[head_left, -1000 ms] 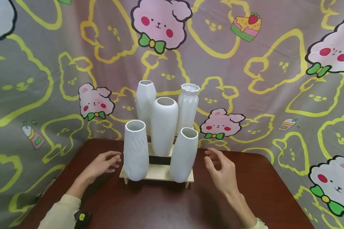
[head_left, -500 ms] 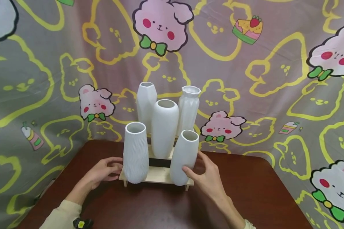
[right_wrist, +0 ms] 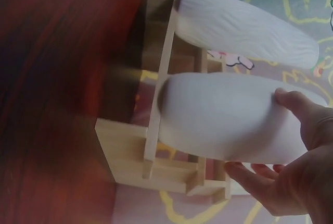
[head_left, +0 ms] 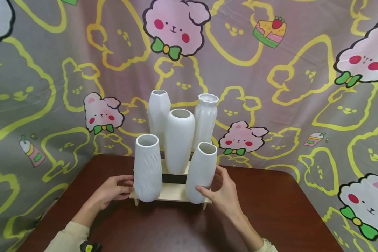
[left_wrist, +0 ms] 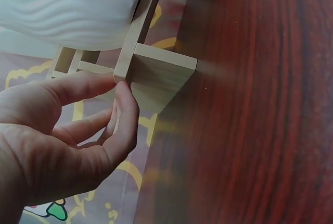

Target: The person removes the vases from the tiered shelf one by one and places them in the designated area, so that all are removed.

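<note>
Right hand point(head_left: 225, 194): has come in from the air beside the stand, where it was empty a second ago; it grips the smooth vase point(head_left: 201, 171), thumb on the near side, fingers round the other.
Left hand point(head_left: 111, 190): has closed a small gap; thumb and finger pinch the front-left corner of the wooden stand point(head_left: 173, 191).
Meaning: probably one vase is secured for handling while the stand is steadied.
Smooth vase: at the right end of the stand's lowest step, mouth slanting toward the bench's right edge; whether its base is lifted, I cannot tell.
Stand: one, stepped, near the back edge of the bench point(head_left: 176, 227).
Vases: five, all white. Two on the lowest step, smooth at right and ribbed vase point(head_left: 147, 171) at left; one plain rounded vase point(head_left: 179, 143) in the middle; two behind, faceted vase point(head_left: 159, 112) at left, scalloped-rim vase point(head_left: 206, 119) at right.
Hands: two, on opposite sides of the stand.
Backdrop: one patterned cloth point(head_left: 182, 77) beyond the bench's back edge.
</note>
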Demonstrator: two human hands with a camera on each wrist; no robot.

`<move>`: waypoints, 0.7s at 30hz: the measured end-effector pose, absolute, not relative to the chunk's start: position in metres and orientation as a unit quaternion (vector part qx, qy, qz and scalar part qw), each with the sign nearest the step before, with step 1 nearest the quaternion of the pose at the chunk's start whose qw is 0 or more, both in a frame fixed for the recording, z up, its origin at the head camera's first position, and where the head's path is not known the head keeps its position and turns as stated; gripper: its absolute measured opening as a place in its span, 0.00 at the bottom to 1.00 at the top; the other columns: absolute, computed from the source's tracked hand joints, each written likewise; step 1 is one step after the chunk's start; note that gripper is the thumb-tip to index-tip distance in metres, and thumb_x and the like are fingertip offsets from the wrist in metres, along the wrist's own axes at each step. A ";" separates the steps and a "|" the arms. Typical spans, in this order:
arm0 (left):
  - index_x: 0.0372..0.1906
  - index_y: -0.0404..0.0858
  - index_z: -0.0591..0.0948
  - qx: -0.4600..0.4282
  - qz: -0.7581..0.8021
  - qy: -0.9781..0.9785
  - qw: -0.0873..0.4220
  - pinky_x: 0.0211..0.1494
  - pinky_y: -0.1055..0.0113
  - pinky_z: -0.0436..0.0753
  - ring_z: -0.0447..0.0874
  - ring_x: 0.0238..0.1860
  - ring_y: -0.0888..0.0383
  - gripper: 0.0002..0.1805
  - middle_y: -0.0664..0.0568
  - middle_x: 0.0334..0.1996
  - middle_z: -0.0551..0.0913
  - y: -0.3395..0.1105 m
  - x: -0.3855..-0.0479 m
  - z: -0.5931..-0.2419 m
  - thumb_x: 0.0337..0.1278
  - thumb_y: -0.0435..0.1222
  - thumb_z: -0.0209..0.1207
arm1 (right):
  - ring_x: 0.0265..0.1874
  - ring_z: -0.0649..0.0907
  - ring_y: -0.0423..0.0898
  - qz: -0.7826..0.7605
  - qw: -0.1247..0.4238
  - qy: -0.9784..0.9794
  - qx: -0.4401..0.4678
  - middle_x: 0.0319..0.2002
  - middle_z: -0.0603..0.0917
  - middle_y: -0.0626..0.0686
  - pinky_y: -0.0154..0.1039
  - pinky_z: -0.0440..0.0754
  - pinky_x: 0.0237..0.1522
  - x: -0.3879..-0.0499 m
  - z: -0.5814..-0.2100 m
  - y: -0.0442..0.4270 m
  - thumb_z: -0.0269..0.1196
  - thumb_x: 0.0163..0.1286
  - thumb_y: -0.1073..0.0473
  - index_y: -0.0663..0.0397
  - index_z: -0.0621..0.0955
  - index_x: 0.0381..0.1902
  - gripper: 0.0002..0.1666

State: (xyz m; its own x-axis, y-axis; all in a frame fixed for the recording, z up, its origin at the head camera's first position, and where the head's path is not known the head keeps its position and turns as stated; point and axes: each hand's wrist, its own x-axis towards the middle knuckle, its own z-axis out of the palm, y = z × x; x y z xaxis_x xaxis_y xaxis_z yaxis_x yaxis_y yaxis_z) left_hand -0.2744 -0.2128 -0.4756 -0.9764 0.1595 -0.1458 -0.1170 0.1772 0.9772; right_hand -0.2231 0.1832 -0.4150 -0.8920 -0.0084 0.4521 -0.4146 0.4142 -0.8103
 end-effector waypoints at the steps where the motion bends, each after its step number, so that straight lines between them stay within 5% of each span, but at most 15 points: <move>1: 0.68 0.23 0.70 0.014 0.641 0.759 0.108 0.46 0.51 0.85 0.84 0.44 0.49 0.33 0.39 0.50 0.80 -0.213 -0.274 -0.476 0.59 0.27 0.67 | 0.53 0.83 0.51 0.532 0.190 -0.815 0.127 0.57 0.81 0.49 0.54 0.82 0.51 -0.223 -0.415 0.182 0.85 0.46 0.48 0.44 0.72 0.66 0.52; 11: 0.64 0.24 0.76 0.019 0.641 0.759 0.114 0.47 0.51 0.84 0.84 0.45 0.49 0.28 0.38 0.54 0.81 -0.212 -0.275 -0.478 0.58 0.28 0.67 | 0.39 0.87 0.58 0.563 0.230 -0.785 0.116 0.47 0.85 0.60 0.46 0.86 0.39 -0.202 -0.394 0.164 0.83 0.45 0.69 0.61 0.74 0.61 0.46; 21: 0.63 0.25 0.77 0.012 0.646 0.755 0.111 0.47 0.52 0.85 0.84 0.44 0.50 0.27 0.38 0.54 0.82 -0.213 -0.277 -0.479 0.58 0.28 0.68 | 0.39 0.87 0.58 0.552 0.255 -0.783 0.134 0.48 0.84 0.61 0.45 0.86 0.38 -0.201 -0.394 0.164 0.83 0.43 0.70 0.64 0.74 0.61 0.46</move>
